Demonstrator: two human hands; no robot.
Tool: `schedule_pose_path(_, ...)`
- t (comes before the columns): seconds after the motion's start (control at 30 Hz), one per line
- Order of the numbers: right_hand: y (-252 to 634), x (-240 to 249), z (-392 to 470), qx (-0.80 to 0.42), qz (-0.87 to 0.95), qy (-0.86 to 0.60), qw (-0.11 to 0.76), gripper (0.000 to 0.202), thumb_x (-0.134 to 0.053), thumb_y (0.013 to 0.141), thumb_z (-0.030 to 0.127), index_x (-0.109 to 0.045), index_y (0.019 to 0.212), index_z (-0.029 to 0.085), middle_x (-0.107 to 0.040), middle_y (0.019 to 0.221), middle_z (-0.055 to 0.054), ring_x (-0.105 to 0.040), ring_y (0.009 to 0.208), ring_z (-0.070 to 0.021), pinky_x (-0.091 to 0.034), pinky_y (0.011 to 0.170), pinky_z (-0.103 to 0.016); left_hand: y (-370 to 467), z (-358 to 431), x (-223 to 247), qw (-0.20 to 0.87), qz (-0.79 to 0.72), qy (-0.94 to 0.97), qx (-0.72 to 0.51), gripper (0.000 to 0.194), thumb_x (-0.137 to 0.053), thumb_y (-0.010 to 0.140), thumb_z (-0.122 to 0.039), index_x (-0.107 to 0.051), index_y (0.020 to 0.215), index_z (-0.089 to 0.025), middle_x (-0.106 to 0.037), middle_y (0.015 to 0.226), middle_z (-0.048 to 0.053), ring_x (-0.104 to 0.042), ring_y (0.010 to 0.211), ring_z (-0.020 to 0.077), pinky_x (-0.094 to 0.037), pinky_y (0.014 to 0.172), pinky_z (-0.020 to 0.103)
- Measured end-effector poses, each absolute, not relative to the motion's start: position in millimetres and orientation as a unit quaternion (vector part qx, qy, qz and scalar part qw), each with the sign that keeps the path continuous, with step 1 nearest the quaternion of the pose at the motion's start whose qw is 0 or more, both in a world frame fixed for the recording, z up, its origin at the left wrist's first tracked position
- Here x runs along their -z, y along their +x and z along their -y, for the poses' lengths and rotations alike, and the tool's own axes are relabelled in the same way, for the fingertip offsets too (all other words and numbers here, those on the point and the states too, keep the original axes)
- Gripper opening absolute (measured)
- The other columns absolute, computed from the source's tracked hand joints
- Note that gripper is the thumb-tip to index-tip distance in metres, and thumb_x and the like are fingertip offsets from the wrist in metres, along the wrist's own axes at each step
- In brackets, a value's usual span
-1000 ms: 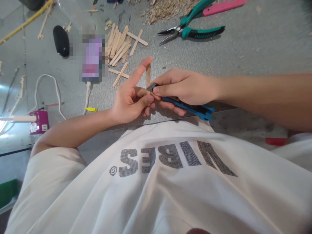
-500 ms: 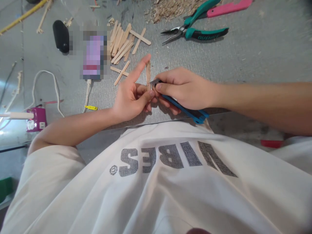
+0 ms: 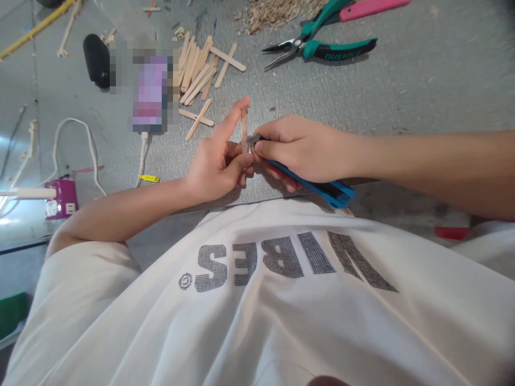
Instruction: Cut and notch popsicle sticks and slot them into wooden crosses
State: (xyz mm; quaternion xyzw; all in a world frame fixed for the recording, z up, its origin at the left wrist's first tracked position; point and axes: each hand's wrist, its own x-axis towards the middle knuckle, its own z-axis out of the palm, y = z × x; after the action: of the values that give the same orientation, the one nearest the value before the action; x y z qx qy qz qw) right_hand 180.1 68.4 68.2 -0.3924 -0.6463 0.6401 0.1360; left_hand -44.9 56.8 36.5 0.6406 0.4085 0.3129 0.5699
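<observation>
Between the thumb and fingers of my left hand stands a small wooden stick, its far end touching the raised index fingertip. My right hand is wrapped round a blue utility knife, whose handle end sticks out toward my shirt. The blade end of the knife is at the right side of the stick, near the left thumb. Whether the edge is cutting in cannot be made out. Beyond the hands lies a pile of wooden craft sticks, with two crossed ones nearer to me.
Green-handled needle-nose pliers lie at the back right beside a pink-handled tool. Wood shavings are heaped at the far edge. To the left are a blurred phone on a white cable, a black case and a purple charger.
The knife's handle end has swung slightly right, away from the left hand. The left hand keeps its hold on the stick. The whole view has shifted a little.
</observation>
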Motion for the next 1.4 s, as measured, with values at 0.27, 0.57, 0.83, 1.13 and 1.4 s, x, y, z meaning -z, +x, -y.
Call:
schedule_pose_path(0.27, 184, -58, -72, -0.639, 0.672, -0.350, 0.134, 0.041, -0.061, 0.117, 0.049, -0.056, 0.085, 0.023, -0.055, 0.054, 0.001, -0.054, 0.044, -0.0134, -0.044, 0.044, -0.029, -43, -57, -40, 0.557, -0.455, 0.619, -0.315, 0.084, -0.087, 0.087, -0.011, -0.057, 0.166, -0.019, -0.074, 0.064, -0.006, -0.073, 0.056, 0.0168, -0.056, 0.056, 0.023)
schedule_pose_path(0.57, 177, -64, -72, -0.646, 0.659, -0.364, 0.124, 0.035, -0.059, 0.116, 0.036, -0.055, 0.084, 0.021, -0.054, 0.054, 0.003, -0.053, 0.041, -0.0117, -0.043, 0.044, -0.025, -42, -57, -44, 0.563, -0.453, 0.622, -0.302, 0.100, -0.091, 0.087, -0.014, -0.044, 0.175, -0.019, -0.074, 0.062, -0.008, -0.072, 0.053, 0.0168, -0.054, 0.053, 0.025)
schedule_pose_path(0.83, 191, -91, -103, -0.585, 0.696, -0.396, 0.125, 0.030, -0.047, 0.114, 0.016, -0.052, 0.085, 0.021, -0.054, 0.062, 0.005, -0.052, 0.043, -0.0096, -0.042, 0.047, -0.023, -33, -66, -51, 0.582, -0.471, 0.544, -0.380, 0.109, -0.091, 0.096, -0.030, -0.027, 0.184, -0.026, -0.077, 0.068, -0.009, -0.065, 0.044, 0.0126, -0.050, 0.044, 0.025)
schedule_pose_path(1.13, 173, -60, -108, -0.065, 0.869, -0.490, 0.008, 0.032, -0.060, 0.115, 0.040, -0.072, 0.131, 0.015, -0.071, 0.138, -0.023, -0.069, 0.127, -0.0421, -0.051, 0.083, -0.038, -36, -61, -43, 0.620, -0.402, 0.535, -0.409, 0.115, -0.093, 0.091, -0.032, -0.023, 0.181, -0.015, -0.081, 0.072, -0.006, -0.069, 0.048, 0.0111, -0.055, 0.048, 0.022)
schedule_pose_path(1.4, 192, -53, -164, -0.116, 0.871, -0.449, 0.162, 0.030, -0.063, 0.113, 0.038, -0.075, 0.130, 0.017, -0.076, 0.131, -0.017, -0.071, 0.124, -0.0306, -0.054, 0.109, -0.043, -35, -67, -47, 0.616, -0.429, 0.507, -0.424, 0.048, -0.092, 0.095, -0.029, -0.068, 0.132, -0.011, -0.082, 0.074, 0.000, -0.070, 0.049, 0.0099, -0.058, 0.049, 0.020)
